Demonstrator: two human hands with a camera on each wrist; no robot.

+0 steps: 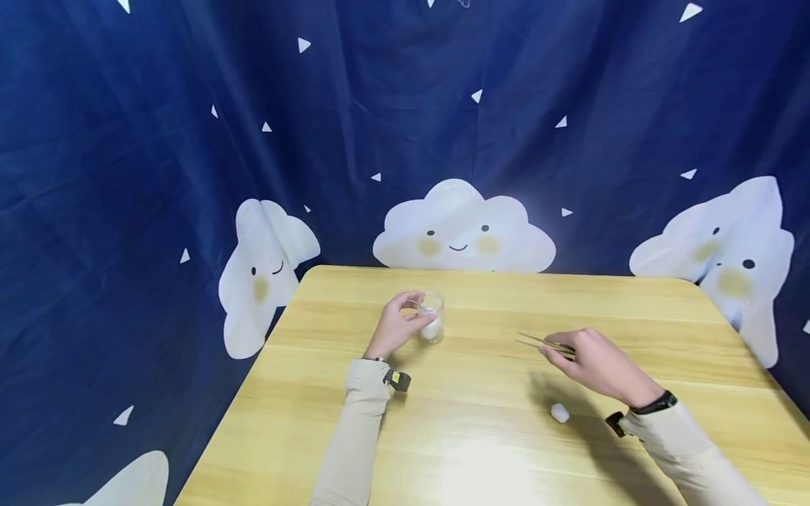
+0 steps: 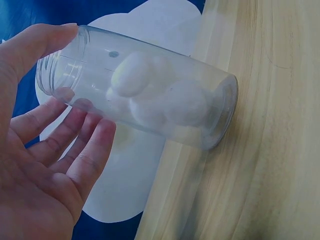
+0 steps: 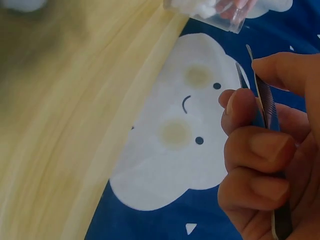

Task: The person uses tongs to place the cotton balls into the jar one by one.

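My left hand (image 1: 400,327) holds a clear jar (image 2: 165,55) near its open mouth, thumb on one side and fingers on the other. Several white cotton balls (image 2: 187,102) lie inside the jar, toward its base, which is at the tabletop. My right hand (image 1: 598,362) pinches a pair of metal tweezers (image 3: 265,100) above the table, to the right of the jar. The tweezers' tips point left and stand apart, with nothing between them. A single cotton ball (image 1: 560,412) lies on the table below my right hand.
The light wooden table (image 1: 316,422) fills the lower part of the head view. A dark blue curtain (image 1: 405,112) with white clouds and triangles hangs behind it and along its sides. Both wrists wear bands with small black devices (image 1: 397,380).
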